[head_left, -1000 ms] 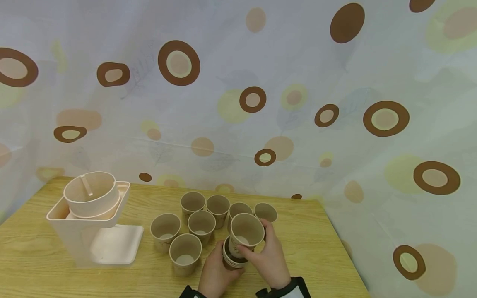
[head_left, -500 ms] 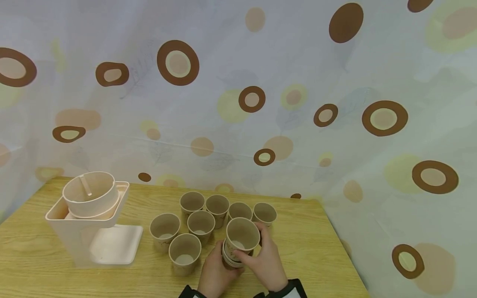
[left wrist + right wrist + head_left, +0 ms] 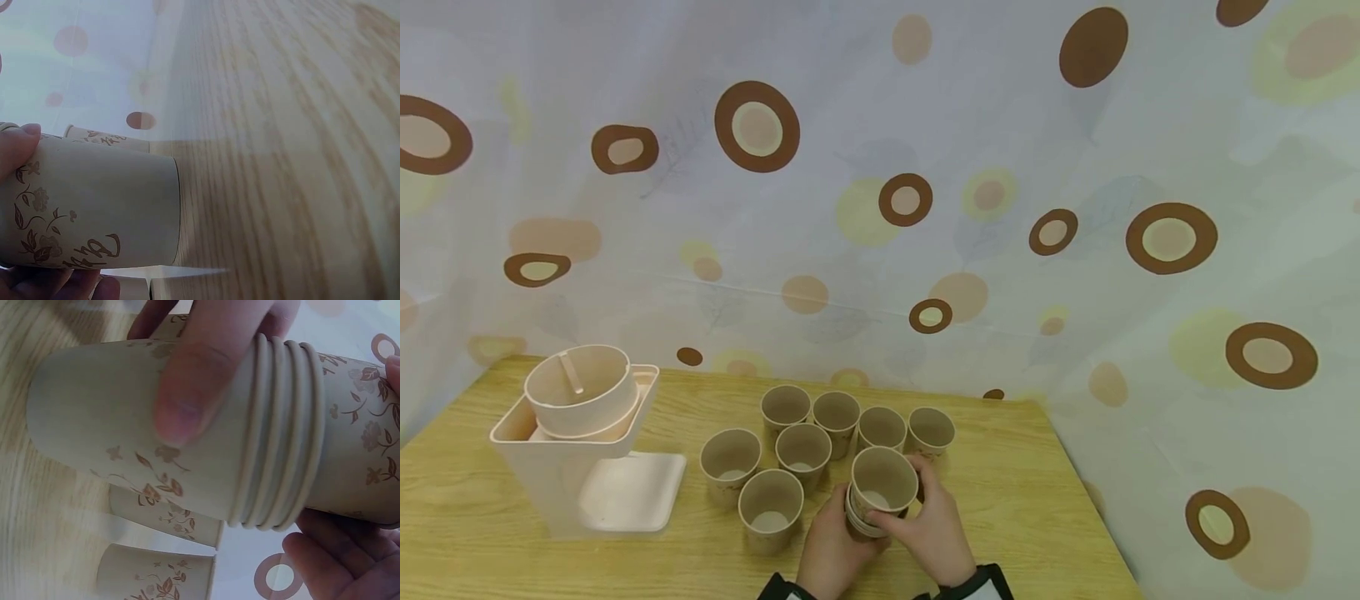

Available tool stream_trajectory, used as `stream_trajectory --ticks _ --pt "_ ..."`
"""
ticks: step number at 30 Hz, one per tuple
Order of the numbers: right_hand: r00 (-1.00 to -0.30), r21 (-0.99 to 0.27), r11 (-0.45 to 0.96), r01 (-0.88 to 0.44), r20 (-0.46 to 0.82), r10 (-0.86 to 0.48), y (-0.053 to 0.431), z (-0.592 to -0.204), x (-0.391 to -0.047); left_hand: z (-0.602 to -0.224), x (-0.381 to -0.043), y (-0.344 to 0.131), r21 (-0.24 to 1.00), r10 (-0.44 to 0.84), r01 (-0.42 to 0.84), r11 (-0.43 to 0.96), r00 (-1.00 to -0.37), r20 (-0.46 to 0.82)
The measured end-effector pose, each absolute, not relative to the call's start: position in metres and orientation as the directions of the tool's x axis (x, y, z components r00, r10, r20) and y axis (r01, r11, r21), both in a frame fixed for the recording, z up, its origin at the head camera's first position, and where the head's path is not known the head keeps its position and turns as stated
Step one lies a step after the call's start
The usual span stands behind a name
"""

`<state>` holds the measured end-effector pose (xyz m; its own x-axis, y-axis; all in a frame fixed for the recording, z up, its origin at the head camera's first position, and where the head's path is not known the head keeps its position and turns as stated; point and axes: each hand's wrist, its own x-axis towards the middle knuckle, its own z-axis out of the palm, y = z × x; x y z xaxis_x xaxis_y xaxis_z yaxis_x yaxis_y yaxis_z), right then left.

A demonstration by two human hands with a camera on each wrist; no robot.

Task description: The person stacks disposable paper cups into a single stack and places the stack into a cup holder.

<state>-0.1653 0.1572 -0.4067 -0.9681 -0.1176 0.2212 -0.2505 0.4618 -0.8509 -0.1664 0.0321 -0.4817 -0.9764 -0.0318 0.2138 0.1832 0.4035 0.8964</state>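
My left hand (image 3: 833, 546) grips a stack of nested beige paper cups (image 3: 94, 400) low over the wooden table, near its front. My right hand (image 3: 936, 533) pinches one more paper cup (image 3: 884, 477) between thumb and fingers, at its side. This cup's lower part sits inside the mouth of the stack, and its own mouth faces up, tilted. In the right wrist view, several stacked rims (image 3: 281, 431) ring the upper cup, and a left finger lies across the stack. Brown flowers are printed on the cup (image 3: 106, 206) in the left wrist view.
Several single paper cups stand upright behind and left of the hands, the nearest cup (image 3: 771, 510) right beside my left hand. At the table's left stands a cream plastic holder (image 3: 542, 475) with a round tub (image 3: 580, 392) on top and a flat tray (image 3: 632, 500).
My right hand has moved down and slightly left with its cup, which now sits deeper in the stack. My left hand and the cups on the table have stayed in place.
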Motion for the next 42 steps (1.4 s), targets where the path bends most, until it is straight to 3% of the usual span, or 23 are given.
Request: stream_trajectory --ticks 27,42 --pt "-0.986 -0.829 0.537 -0.156 0.162 -0.037 0.152 -0.418 -0.165 -0.476 -0.165 0.03 0.906 -0.008 0.145 0.398 -0.987 0.161" --pt "-0.984 -0.843 0.508 -0.179 0.153 -0.093 0.155 -0.426 -0.165 -0.476 -0.163 0.032 0.879 -0.031 0.173 0.445 -0.978 0.208"
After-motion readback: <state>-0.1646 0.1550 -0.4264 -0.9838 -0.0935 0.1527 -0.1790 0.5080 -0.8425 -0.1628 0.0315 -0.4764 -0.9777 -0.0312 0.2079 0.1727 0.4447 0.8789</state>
